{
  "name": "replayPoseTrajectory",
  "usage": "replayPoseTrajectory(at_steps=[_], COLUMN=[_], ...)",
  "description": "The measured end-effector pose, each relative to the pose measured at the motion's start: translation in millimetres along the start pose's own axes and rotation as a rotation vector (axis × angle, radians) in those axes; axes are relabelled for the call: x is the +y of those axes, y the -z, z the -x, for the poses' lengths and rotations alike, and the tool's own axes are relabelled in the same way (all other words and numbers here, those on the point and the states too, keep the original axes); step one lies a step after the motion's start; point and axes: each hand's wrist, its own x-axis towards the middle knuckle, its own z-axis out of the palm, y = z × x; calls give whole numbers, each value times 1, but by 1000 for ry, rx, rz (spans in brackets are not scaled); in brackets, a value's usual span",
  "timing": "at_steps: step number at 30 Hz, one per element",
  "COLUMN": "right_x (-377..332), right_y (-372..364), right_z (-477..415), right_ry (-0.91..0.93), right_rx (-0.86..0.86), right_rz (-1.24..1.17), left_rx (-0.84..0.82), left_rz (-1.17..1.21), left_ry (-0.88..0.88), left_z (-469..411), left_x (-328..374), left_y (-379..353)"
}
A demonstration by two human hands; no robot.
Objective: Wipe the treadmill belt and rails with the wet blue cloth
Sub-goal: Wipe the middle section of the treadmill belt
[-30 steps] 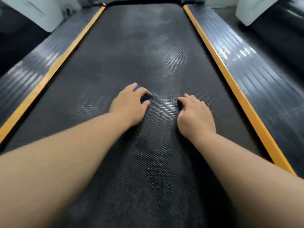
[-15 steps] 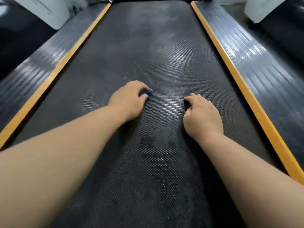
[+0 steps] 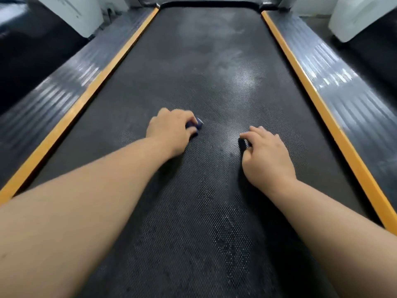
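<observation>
Far left of the frame is the left rail [image 3: 53, 100], dark ribbed stuff with glare streaks, and a yellow strip [image 3: 90, 97] runs along its inner edge. A white housing [image 3: 79, 14] sits in the upper left corner above it.

Then comes the belt [image 3: 204, 61], black and dotted, filling the middle of the frame top to bottom. It's got greyish smeary patches toward the top and a bright sheen spot a bit right of centre.

The left hand [image 3: 169, 130] is just left of centre, knuckles up, fingers curled over the blue cloth [image 3: 194, 125] and pinning it to the belt. The cloth is bunched up small, and only a bit pokes out by the fingertips.

A little right and lower, the right hand [image 3: 268, 155] is on the belt too, apart from the cloth. Its fingers are bent under with the tips down, and it's holding nothing.

Further right is the other yellow strip [image 3: 322, 108], then the right rail [image 3: 348, 104], also glary. A second white housing [image 3: 354, 16] is in the upper right corner.
</observation>
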Motion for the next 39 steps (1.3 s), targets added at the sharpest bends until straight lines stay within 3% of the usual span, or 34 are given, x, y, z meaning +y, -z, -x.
replayPoseTrajectory(at_steps=[2,4,7,10,13,15,19,21,24,26,28,30,32,34,37,39], right_x=[-1,-1,-3,-3,-2,0,-1,-7,-51,-92,-122,-133,-133,-133,-143,-152], right_y=[-8,-11,-10,-9,-11,-13,-14,-10,-4,-9,-22,-34,-45,-52,-54,-50], right_z=[4,6,5,9,8,7,8,7,13,21,26,14,-13,-48,-83,-72], right_ry=[-26,-40,-34,-34,-27,-13,14,75,157,333,484,542,548,452,266,240], right_rx=[28,59,71,77,80,92,111,156,74,-62,-214,-249,-199,-111,-80,-115], right_rz=[-38,-61,-38,-18,-18,2,13,-17,-284,-372,-336,-310,-297,-235,43,8], left_rx=[-3,-112,-172,-18,12,2,-61,-175,-359,-306,-269,-452,-622,-667,-628,-600], left_rz=[128,188,167,162,178,166,183,202,525,726,483,30,-176,-200,-148,-123], left_ry=[-228,-428,-514,-255,51,50,-233,-273,-79,88,187,272,278,270,274,274], left_z=[45,85,74,20,-16,1,95,110,95,85,88,99,106,108,109,112], left_x=[-2,-14,-37,-46,-50,-42,-35,-42,-46,-59,-91,-124,-147,-153,-153,-154], left_y=[9,23,26,8,5,8,28,41,60,71,79,88,92,94,93,91])
